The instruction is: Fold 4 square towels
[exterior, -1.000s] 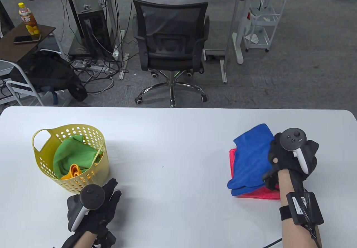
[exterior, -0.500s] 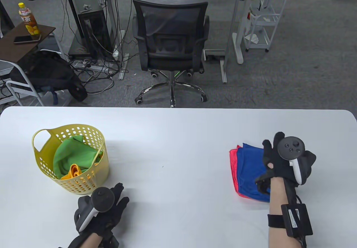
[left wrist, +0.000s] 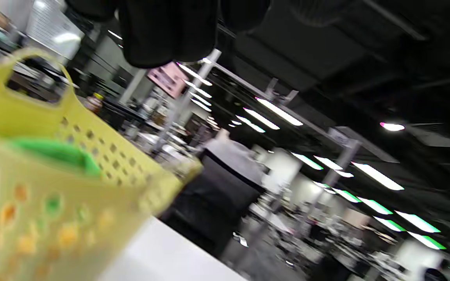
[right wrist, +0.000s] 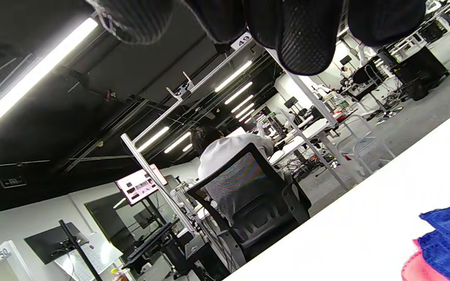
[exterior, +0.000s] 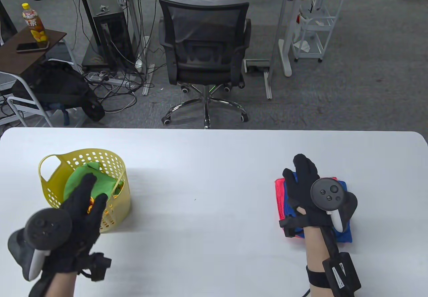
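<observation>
I use the yellow basket point(exterior: 83, 190) as my marker. It stands at the left of the white table point(exterior: 207, 176), and it keeps the loose work together: a green towel point(exterior: 78, 180) bunched on top and an orange towel point(exterior: 115, 191) showing beside and under it. My left hand point(exterior: 78, 216) reaches over the basket's near rim, fingers stretched out and apart, gripping nothing; I judge it is there to lift out the green towel, since that one lies uppermost.

Far right of the basket, well apart from it, sits the finished pile: a folded blue towel point(exterior: 344, 233) stacked on a folded pink towel point(exterior: 280, 193), the pink edge showing on the side toward the basket. My right hand point(exterior: 309, 193) lies flat on the blue one, fingers extended and together, pressing rather than pinching, which I take as squaring the stack so it stays neat.

By my count, two towels are folded and two are left in the basket.
</observation>
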Motion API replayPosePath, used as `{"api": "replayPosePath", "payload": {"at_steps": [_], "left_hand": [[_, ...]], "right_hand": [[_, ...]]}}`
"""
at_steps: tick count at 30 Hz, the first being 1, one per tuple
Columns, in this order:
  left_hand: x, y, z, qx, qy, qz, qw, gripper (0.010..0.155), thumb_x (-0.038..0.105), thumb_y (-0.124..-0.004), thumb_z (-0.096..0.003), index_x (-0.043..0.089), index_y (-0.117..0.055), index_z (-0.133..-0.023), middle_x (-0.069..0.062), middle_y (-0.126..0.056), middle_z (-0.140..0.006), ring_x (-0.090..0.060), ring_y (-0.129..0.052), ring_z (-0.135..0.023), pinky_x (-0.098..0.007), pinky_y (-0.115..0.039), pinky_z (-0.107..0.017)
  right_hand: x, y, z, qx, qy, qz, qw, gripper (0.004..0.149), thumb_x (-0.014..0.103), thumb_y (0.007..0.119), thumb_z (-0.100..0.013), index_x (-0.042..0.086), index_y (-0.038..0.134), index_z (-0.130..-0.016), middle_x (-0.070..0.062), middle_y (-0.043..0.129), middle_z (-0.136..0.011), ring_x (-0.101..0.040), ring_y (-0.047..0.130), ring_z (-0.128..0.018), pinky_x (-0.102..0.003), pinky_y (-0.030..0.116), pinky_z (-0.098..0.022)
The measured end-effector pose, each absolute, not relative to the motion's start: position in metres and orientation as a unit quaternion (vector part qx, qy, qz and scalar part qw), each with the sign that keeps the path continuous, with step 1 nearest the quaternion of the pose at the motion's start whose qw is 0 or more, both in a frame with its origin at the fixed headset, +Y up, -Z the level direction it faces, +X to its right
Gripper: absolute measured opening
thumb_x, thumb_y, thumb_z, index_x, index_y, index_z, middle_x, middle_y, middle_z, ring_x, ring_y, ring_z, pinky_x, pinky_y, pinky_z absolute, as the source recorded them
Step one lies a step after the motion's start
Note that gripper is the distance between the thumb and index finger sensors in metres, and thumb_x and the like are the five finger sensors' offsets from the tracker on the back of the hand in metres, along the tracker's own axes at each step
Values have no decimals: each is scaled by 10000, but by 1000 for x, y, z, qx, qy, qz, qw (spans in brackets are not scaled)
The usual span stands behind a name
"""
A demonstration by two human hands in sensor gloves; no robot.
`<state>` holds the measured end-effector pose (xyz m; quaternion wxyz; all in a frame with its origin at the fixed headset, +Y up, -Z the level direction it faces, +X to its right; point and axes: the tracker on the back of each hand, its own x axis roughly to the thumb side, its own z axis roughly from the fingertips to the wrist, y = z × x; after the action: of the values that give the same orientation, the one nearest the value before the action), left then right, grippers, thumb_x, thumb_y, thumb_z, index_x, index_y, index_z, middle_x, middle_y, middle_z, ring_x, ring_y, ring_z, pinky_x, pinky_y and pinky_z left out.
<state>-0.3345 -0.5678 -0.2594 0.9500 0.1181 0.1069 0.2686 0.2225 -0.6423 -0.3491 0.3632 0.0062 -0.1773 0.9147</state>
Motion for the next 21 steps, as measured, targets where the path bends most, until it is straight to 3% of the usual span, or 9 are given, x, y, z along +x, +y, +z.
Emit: {"api": "replayPosePath", "payload": {"at_steps": [2,4,9,11,15,17,19,21], "left_hand": [[-346,-568,-296,44,154,219,962,638,582,-618,-570,352,-542,-1161,-93,-654,-1177,-364,-757,-1057,-567,-529,-843],[-355,-587,-337,-79,192,164,964,593,559,-641,-568,397,-596,-1137,-68,-635,-1192,-379,-725,-1079,-580,-507,-849],[-367,-643,-383,-274,260,96,921,651,509,-748,-551,323,-579,-1152,-100,-652,-1184,-398,-728,-1079,-590,-506,-847],[-370,-657,-391,-310,261,100,909,719,494,-786,-536,285,-526,-1172,-146,-642,-1180,-426,-736,-1073,-598,-518,-841],[-371,-676,-401,-342,286,63,893,641,448,-829,-530,409,-606,-1130,-161,-718,-1140,-431,-806,-1024,-583,-553,-827],[-368,-681,-403,-336,305,11,891,589,401,-845,-534,405,-677,-1098,-108,-822,-1082,-383,-878,-969,-552,-582,-816],[-366,-681,-405,-317,297,-12,901,456,356,-850,-537,346,-831,-992,30,-965,-946,-261,-979,-869,-484,-625,-816],[-365,-675,-403,-298,273,-6,915,430,352,-847,-528,348,-854,-959,57,-994,-898,-226,-1010,-813,-446,-652,-805]], "right_hand": [[223,-641,-348,12,-178,911,371,659,395,703,-560,46,573,-1104,-372,586,-1085,-516,755,-874,-700,626,-597],[223,-640,-348,19,-176,909,377,659,395,703,-559,47,574,-1104,-374,584,-1085,-516,756,-873,-700,626,-596],[221,-639,-347,36,-170,906,385,661,398,703,-560,46,573,-1105,-376,576,-1089,-517,754,-874,-703,622,-598],[220,-638,-346,40,-171,905,388,655,399,703,-561,55,581,-1105,-376,576,-1089,-516,757,-872,-703,622,-598],[216,-638,-346,56,-165,900,400,624,403,702,-563,113,609,-1107,-383,564,-1095,-514,761,-868,-694,629,-596],[213,-637,-345,60,-172,897,402,622,401,704,-562,119,609,-1108,-384,558,-1098,-514,762,-866,-692,631,-596],[213,-637,-344,61,-175,898,400,628,404,705,-561,123,598,-1112,-383,547,-1102,-512,762,-867,-691,632,-595],[214,-637,-344,61,-173,898,400,631,404,704,-562,114,599,-1112,-384,546,-1103,-510,763,-866,-689,634,-595]]}}
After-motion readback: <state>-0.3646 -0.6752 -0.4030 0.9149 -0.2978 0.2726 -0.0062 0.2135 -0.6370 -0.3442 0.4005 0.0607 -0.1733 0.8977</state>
